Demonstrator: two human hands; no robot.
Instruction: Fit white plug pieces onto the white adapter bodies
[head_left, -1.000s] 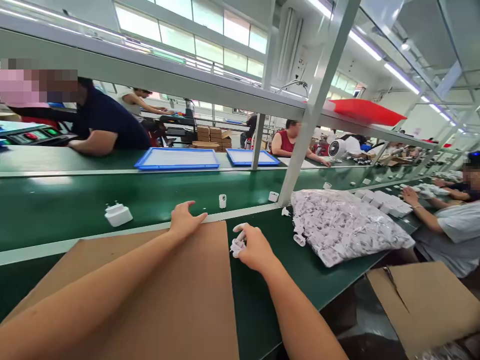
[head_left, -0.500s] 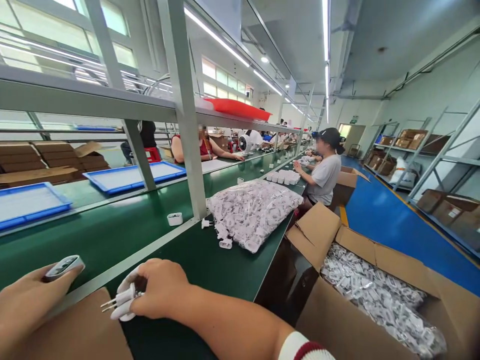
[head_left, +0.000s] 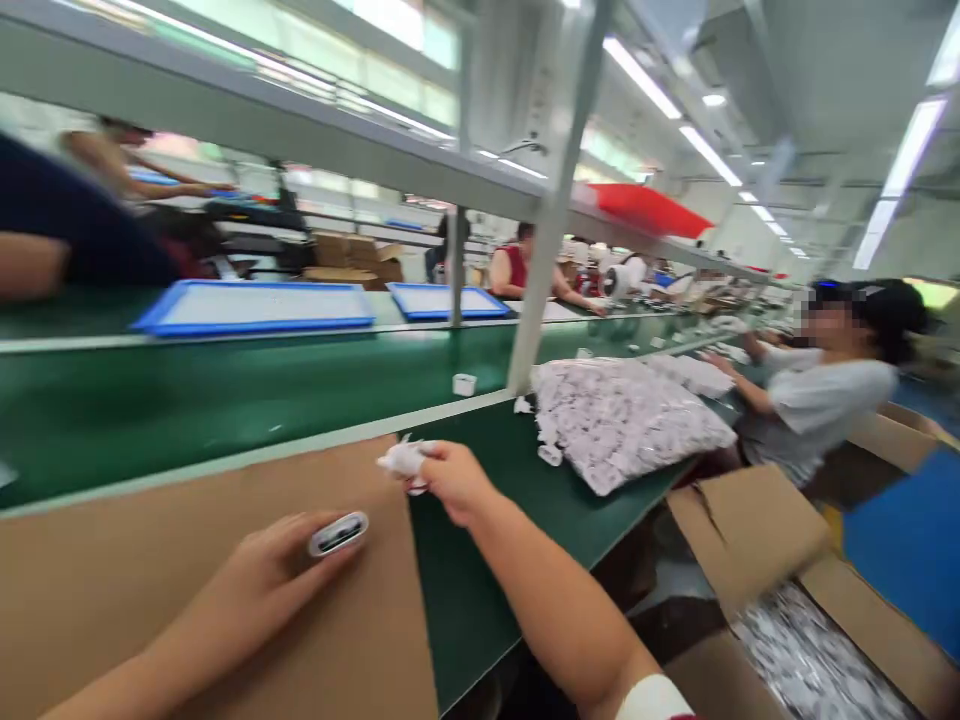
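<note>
My left hand (head_left: 274, 575) grips a white oval charger housing (head_left: 339, 535) between thumb and fingers, its open end with dark insides facing me. Beneath that hand lies a flat brown cardboard sheet (head_left: 135, 570). My right hand (head_left: 459, 485) is closed around a white plug piece (head_left: 403, 460), blurred by motion, near the sheet's right corner. The fingers partly hide what the right hand holds, so I cannot tell how many pieces there are. Beyond it, a clear bag of white plug parts (head_left: 630, 420) rests on the green bench (head_left: 517, 560), with a loose white part (head_left: 550, 455) beside it.
A white housing (head_left: 464, 384) sits on the green belt (head_left: 225, 385) by a metal post (head_left: 551, 220). Blue-rimmed trays (head_left: 262, 330) stand across the belt. A co-worker (head_left: 832, 390) works at right, near an open carton (head_left: 750, 530) holding bagged white parts.
My view has swung left, bringing more cardboard and a co-worker's dark sleeve into sight. Both hands still hold their white pieces; the right hand's piece has been raised toward the sheet's far corner.
</note>
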